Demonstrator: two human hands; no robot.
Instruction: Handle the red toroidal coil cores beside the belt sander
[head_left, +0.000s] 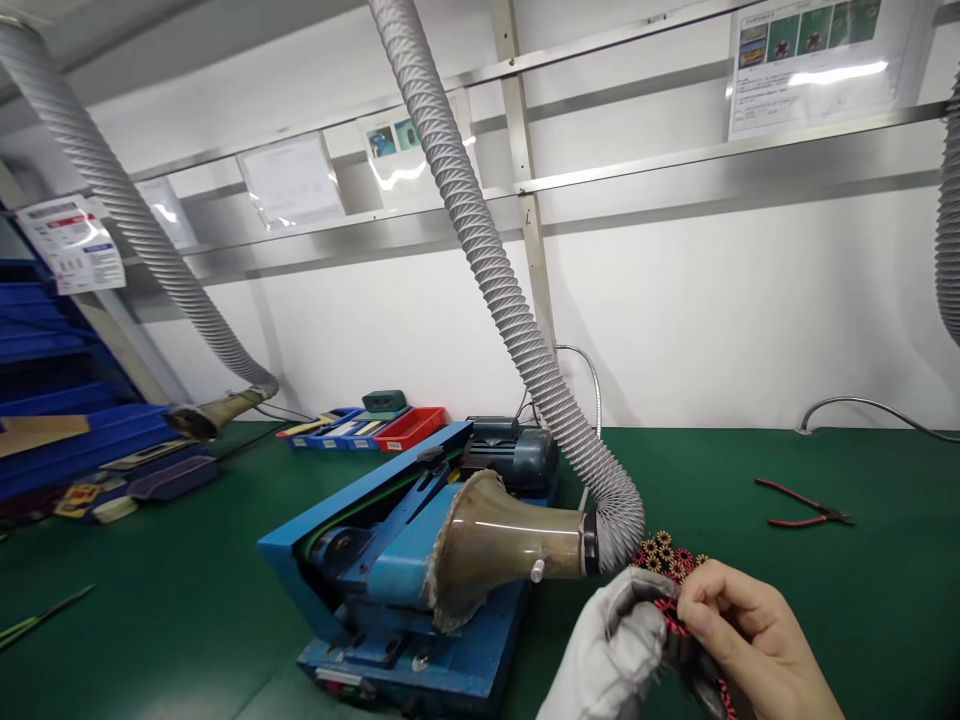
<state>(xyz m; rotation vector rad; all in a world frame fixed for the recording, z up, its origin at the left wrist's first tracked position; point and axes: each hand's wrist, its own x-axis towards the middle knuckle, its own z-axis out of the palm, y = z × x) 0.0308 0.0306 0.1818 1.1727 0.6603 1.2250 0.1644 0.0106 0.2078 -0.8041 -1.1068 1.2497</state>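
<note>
At the lower right, my left hand [611, 645], in a white glove with grey fingertips, is closed on a small ring-shaped wound stator [672, 616] with red wire. My bare right hand [754, 635] pinches at the stator's right side, thumb against forefinger. What lies between those fingertips is too small to make out. Just beyond my hands is a cluster of small wound stators [660, 552], some red and some gold. More red windings show below, partly hidden by my right hand.
A blue belt sander [397, 590] with a motor stands left of my hands. Its funnel-shaped extraction hood [517, 545] joins a grey hose [480, 220]. Red-handled pliers [806, 505] lie on the green table [187, 600] at right. Blue and red bins [411, 428] stand behind.
</note>
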